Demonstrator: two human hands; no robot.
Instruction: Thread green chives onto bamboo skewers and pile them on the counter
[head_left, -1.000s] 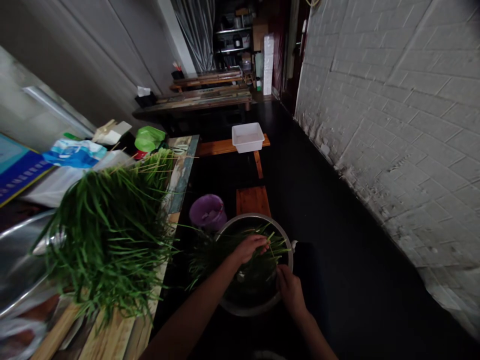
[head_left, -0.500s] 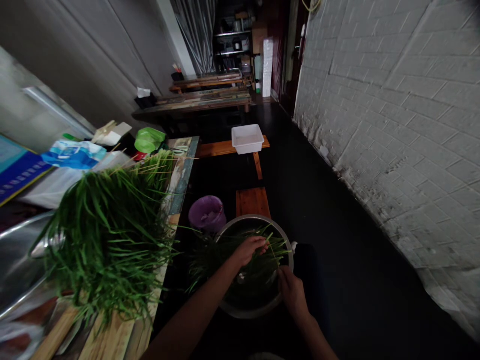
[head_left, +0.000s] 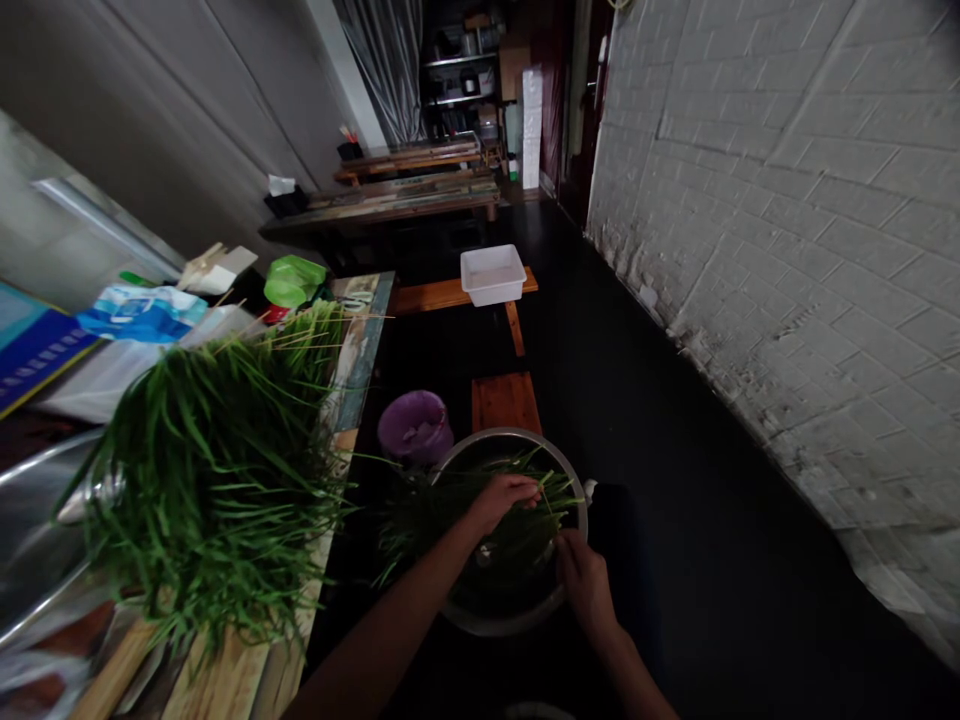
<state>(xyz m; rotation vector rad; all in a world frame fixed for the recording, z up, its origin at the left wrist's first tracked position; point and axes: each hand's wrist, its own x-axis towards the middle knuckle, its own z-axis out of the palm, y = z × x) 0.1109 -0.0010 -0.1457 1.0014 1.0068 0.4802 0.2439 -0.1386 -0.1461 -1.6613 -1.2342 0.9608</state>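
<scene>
A round metal basin (head_left: 459, 615) sits low in front of me with long green chive leaves (head_left: 420, 515) lying across it. My left hand (head_left: 501, 497) is over the basin, fingers closed round a few of the leaves. My right hand (head_left: 583, 583) is at the basin's near right rim, fingers pinched on the end of a thin green stalk that runs up toward the left hand. A large heap of the same greens (head_left: 217, 470) lies on the wooden table (head_left: 225, 680) at my left.
A purple tub (head_left: 415, 426) stands just beyond the basin, next to a small wooden stool (head_left: 505, 400). A white plastic bin (head_left: 493, 273) rests on a bench farther off. A green bowl (head_left: 294, 280), packets and a metal tray crowd the table. A white brick wall (head_left: 787, 220) runs along the right.
Both hands stay at the basin; the right hand has shifted slightly along the stalk. The view has tilted a little.
</scene>
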